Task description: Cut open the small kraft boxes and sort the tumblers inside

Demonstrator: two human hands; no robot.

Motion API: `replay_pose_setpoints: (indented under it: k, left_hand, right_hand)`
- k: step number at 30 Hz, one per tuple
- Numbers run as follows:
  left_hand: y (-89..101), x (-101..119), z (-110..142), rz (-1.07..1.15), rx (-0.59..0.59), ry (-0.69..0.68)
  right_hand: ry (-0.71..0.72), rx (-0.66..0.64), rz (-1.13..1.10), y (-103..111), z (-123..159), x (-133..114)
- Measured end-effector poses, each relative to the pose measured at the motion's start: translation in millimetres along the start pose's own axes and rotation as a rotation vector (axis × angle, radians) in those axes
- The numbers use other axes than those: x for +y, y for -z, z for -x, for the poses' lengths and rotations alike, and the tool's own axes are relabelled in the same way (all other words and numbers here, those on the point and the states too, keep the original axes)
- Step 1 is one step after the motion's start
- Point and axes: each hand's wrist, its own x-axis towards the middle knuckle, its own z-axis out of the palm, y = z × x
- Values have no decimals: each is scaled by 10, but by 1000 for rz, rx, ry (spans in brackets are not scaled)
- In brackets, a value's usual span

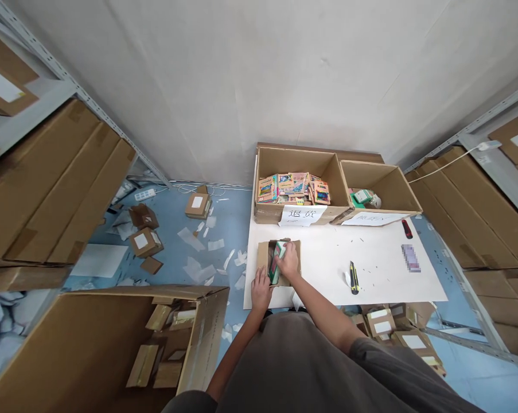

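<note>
A small cardboard box [263, 252] with its flaps folded out stands at the table's front left. My right hand [288, 263] reaches into it, fingers closed around a green-and-white packet [279, 250]. My left hand [261, 289] rests at the box's near left edge, its fingers bent against the cardboard; whether they also touch the contents is hard to see. More green shows deeper in the box, partly hidden by the right hand.
Behind stand a carton [263, 213] of colourful packs and a second carton [407, 201] holding green packets. A yellow-black utility knife [354, 278] and a red-black tool [407, 229] lie on the white table [319, 258]. A large carton [104, 344] of boxes is at left; paper scraps [198, 269] litter the floor.
</note>
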Motion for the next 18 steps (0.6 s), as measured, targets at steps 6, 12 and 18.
replay_pose_setpoints:
  k: [6,12,18]
  left_hand:
    - [79,-31,-4,-43,18,-34]
    - [204,-111,-30,-106,-5,-47]
    - [415,-12,-48,-191,-70,3]
  right_hand:
    - [-71,103,-97,825,-326,59]
    - [-236,36,65,1602,-650,744]
    - [-305,-292,287,1259,-679,1542]
